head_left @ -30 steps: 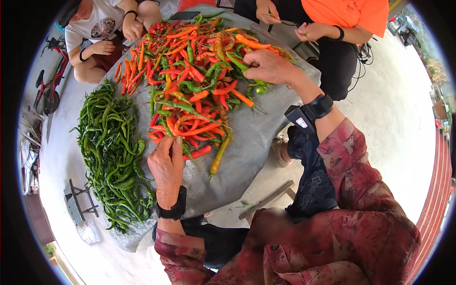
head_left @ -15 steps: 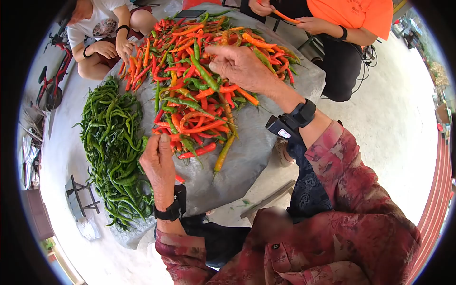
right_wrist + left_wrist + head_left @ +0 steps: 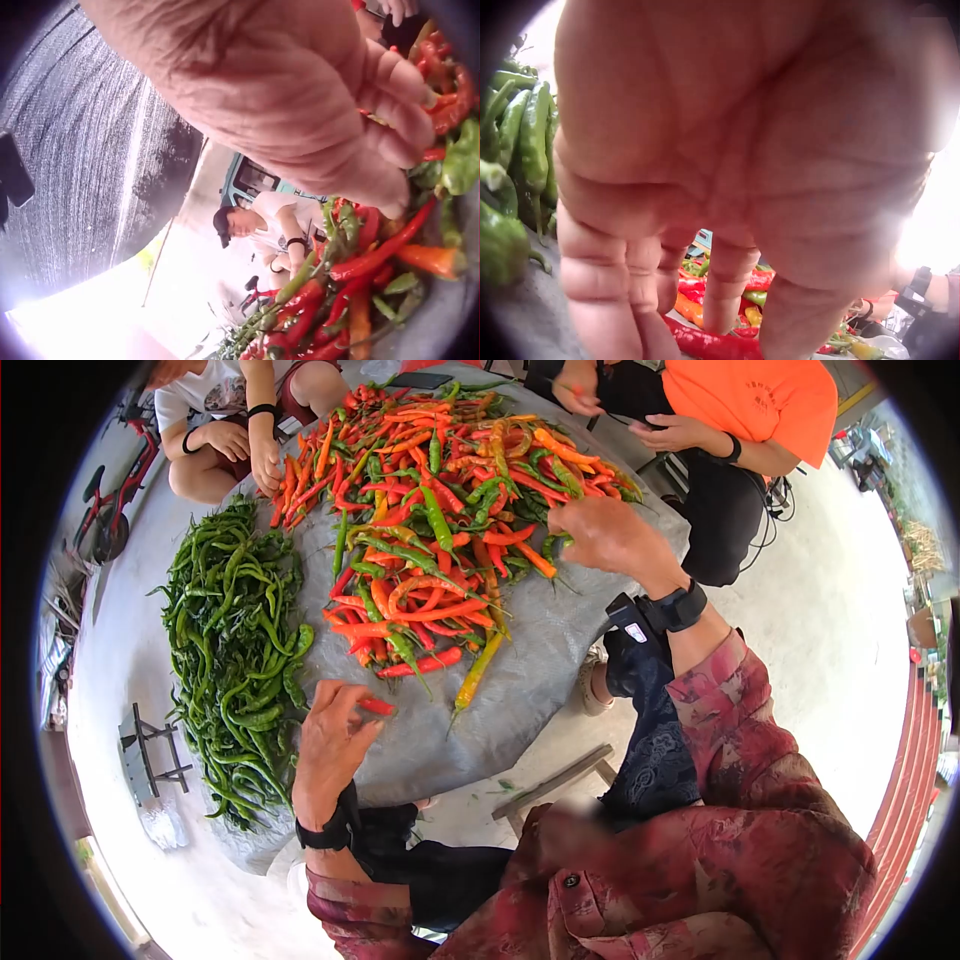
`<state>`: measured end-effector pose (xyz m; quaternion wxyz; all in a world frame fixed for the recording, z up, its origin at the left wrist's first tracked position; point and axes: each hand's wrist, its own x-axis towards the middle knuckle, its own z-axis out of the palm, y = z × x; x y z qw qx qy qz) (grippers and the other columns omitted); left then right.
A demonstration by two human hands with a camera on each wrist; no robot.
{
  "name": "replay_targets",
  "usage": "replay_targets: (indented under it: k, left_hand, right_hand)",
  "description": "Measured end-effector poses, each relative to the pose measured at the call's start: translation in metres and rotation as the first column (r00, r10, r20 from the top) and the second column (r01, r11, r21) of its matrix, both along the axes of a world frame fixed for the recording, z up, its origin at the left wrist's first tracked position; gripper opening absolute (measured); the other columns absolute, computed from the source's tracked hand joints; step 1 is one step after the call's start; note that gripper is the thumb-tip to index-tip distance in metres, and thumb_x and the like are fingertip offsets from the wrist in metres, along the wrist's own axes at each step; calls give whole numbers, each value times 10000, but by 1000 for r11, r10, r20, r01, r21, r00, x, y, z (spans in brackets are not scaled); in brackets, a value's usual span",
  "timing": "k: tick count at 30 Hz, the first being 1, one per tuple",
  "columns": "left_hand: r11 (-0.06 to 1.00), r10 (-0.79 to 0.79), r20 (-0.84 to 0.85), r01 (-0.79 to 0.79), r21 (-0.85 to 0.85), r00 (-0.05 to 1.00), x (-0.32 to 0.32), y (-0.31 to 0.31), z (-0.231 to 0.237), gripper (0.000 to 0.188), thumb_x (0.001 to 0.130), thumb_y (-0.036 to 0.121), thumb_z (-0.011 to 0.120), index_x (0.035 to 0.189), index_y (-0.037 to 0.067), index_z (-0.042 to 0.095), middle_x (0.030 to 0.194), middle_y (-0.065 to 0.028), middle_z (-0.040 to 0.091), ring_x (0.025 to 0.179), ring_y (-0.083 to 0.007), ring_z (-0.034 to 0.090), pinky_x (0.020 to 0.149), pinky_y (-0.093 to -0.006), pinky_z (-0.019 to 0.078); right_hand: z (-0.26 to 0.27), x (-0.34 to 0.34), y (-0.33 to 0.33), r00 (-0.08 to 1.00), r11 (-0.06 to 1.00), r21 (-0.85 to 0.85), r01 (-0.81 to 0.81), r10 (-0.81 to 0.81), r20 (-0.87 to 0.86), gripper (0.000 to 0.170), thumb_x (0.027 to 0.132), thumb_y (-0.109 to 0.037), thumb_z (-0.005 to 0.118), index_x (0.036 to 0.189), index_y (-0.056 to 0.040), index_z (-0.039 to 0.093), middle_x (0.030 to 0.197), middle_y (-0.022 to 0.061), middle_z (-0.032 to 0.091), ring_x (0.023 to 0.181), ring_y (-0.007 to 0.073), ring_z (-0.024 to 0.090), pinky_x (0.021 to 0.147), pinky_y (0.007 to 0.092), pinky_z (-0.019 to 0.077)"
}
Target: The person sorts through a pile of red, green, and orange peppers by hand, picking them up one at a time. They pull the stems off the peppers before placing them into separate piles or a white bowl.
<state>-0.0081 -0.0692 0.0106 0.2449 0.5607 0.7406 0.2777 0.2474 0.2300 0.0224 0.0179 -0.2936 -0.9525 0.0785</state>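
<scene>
Along the left side of the head view, a long heap of green peppers (image 3: pixel 235 660) lies on a grey sheet (image 3: pixel 450 750); they look slender and bendy, likely light and easy to pick up by the stem. Just right of its lower part, the left hand (image 3: pixel 335 745) pinches a red chilli (image 3: pixel 376 706) between fingers and thumb, the glossy body poking out to the right. That skin is probably smooth and a little slippery, the flesh firm but easily bruised, so a light hold near the stem end should do. From the centre to the upper middle spreads a mixed pile (image 3: pixel 430 610) of red, orange and green peppers, with tangled stems that may snag. At its right edge, the right hand (image 3: pixel 610 540) has bent fingers close over the peppers; whether they grip one, I cannot tell.
</scene>
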Motion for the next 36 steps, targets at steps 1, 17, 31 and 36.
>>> replay_targets:
  k: [1,17,31,36]
  left_hand:
    - [1000,-1,0,1,2,1000,1,4,-5,276,710,44,676,978,9,622,953,-94,546,663,-190,577,601,-313,481]
    - [959,108,-29,-96,268,994,26,65,-5,140,853,100,651,805,-19,594,623,-112,561,522,-186,528,521,-302,424]
    - [945,32,1,-31,327,999,38,70,-5,90,844,67,644,861,-17,618,704,-111,601,584,-209,571,565,-301,452]
    - [940,17,3,-17,341,1000,41,70,-4,77,830,54,647,858,-12,617,710,-111,604,590,-220,580,570,-306,461]
  right_hand:
    - [-8,4,2,999,997,71,-23,20,44,177,738,-104,632,903,-42,609,839,118,633,811,308,623,696,401,490]
    - [32,-4,-7,808,809,-566,-159,-223,-545,214,863,-223,652,953,-35,604,672,-10,555,609,49,511,527,227,419]
    - [3,-67,-10,647,814,-539,-215,-295,-704,294,855,-146,563,1109,-5,614,926,142,682,715,186,637,649,314,513]
    - [10,-40,7,829,972,-232,46,-167,-534,221,831,-186,545,901,-8,656,775,156,667,714,319,651,664,381,514]
